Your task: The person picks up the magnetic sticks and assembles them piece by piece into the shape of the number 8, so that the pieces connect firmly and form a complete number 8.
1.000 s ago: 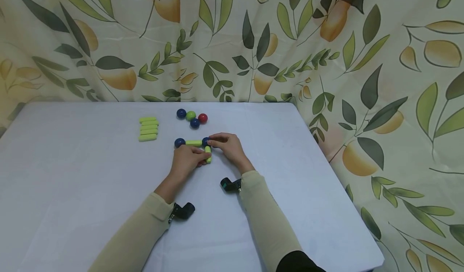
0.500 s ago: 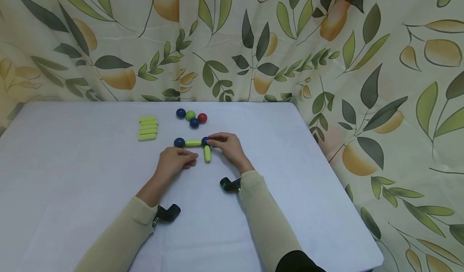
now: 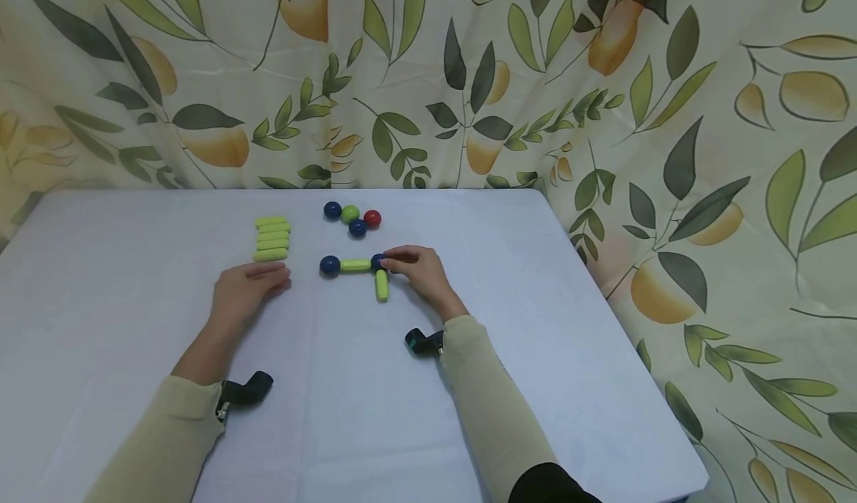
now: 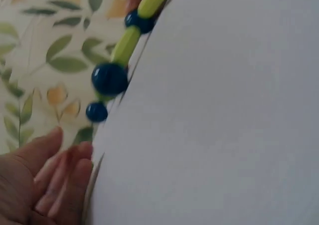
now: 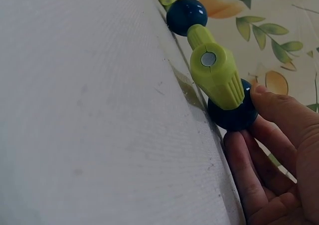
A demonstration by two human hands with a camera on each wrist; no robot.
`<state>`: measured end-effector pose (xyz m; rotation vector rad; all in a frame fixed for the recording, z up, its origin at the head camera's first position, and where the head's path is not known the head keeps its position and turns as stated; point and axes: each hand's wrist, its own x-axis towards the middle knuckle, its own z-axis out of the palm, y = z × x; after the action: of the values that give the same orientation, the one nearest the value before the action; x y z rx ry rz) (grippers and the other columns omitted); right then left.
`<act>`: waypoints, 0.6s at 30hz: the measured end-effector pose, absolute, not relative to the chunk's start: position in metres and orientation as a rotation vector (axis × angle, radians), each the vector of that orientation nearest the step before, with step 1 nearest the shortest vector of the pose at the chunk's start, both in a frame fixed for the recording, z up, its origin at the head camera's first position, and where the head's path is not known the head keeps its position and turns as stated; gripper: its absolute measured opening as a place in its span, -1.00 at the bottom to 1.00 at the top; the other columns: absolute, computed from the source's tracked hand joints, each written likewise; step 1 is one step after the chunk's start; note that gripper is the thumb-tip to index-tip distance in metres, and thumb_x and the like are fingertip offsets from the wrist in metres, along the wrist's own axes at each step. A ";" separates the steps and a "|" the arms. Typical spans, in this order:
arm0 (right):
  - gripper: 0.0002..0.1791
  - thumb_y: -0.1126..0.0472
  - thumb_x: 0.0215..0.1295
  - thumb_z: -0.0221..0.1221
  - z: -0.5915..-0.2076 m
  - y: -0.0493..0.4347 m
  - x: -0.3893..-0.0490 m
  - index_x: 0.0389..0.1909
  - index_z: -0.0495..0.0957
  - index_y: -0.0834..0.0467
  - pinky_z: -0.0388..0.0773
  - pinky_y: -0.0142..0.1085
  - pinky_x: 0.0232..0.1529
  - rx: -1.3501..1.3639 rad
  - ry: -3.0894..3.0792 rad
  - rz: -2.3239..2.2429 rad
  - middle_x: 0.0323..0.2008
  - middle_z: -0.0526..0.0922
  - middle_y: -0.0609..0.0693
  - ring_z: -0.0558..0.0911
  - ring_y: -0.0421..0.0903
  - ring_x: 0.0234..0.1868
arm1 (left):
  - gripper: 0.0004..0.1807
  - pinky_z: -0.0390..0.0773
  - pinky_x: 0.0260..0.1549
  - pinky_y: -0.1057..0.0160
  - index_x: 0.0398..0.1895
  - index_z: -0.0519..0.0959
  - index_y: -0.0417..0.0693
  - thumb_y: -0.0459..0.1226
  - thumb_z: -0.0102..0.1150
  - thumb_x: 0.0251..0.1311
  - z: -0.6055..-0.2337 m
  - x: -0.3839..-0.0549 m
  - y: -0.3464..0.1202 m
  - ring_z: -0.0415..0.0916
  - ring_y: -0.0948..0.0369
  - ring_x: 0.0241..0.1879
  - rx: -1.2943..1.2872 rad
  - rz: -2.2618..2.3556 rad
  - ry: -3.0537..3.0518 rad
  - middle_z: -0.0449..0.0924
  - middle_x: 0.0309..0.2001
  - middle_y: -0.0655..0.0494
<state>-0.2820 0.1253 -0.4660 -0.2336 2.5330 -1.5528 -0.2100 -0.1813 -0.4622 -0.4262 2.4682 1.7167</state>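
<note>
My right hand (image 3: 423,274) pinches a blue ball (image 5: 233,112) between thumb and fingers. Two green rods join that ball: one stick (image 3: 355,265) runs left to a second blue ball (image 3: 329,266), and another stick (image 3: 382,286) points toward me. A round silver tip shows on the near stick's end in the right wrist view. My left hand (image 3: 246,295) holds nothing, fingers loosely extended just below a stack of green sticks (image 3: 271,239). In the left wrist view its thumb and fingertips (image 4: 84,150) stand apart.
Behind the joined pieces lie loose balls: two blue, one green (image 3: 350,213) and one red (image 3: 372,219). A white cloth (image 3: 361,399) covers the table, whose right edge slants away. A leaf-patterned curtain (image 3: 402,79) hangs behind it.
My left hand has let go of the near green stick and moved left to the row of green sticks. The right hand stays at the blue ball.
</note>
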 end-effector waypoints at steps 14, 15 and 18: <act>-0.71 0.00 0.23 0.35 -0.467 0.126 -0.283 -0.06 0.72 0.00 0.53 -0.20 0.12 -0.226 2.528 -1.551 -0.06 0.72 -0.09 0.60 -0.15 0.06 | -0.36 0.49 -0.05 0.42 0.20 0.58 0.07 0.23 0.21 0.17 -0.464 -0.231 -0.226 0.52 0.27 0.12 -0.552 1.696 2.805 0.66 0.09 0.08; -0.71 0.00 0.23 0.35 -0.467 0.126 -0.283 -0.06 0.72 0.00 0.53 -0.20 0.11 -0.227 2.525 -1.553 -0.06 0.72 -0.09 0.60 -0.15 0.05 | -0.36 0.49 -0.02 0.36 0.19 0.59 0.04 0.22 0.21 0.18 -0.463 -0.232 -0.227 0.53 0.22 0.13 -0.512 1.661 2.832 0.66 0.09 0.06; -0.71 0.00 0.23 0.35 -0.468 0.125 -0.283 -0.07 0.72 0.00 0.53 -0.20 0.11 -0.229 2.518 -1.561 -0.07 0.72 -0.09 0.60 -0.15 0.05 | -0.41 0.47 0.11 0.14 0.16 0.60 -0.05 0.13 0.26 0.20 -0.461 -0.235 -0.228 0.54 0.10 0.14 -0.402 1.573 2.876 0.67 0.06 -0.03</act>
<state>-0.2826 0.1252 -0.4675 -0.2288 2.5183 -1.5609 -0.2352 -0.2284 -0.4608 -0.4024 2.8755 1.5729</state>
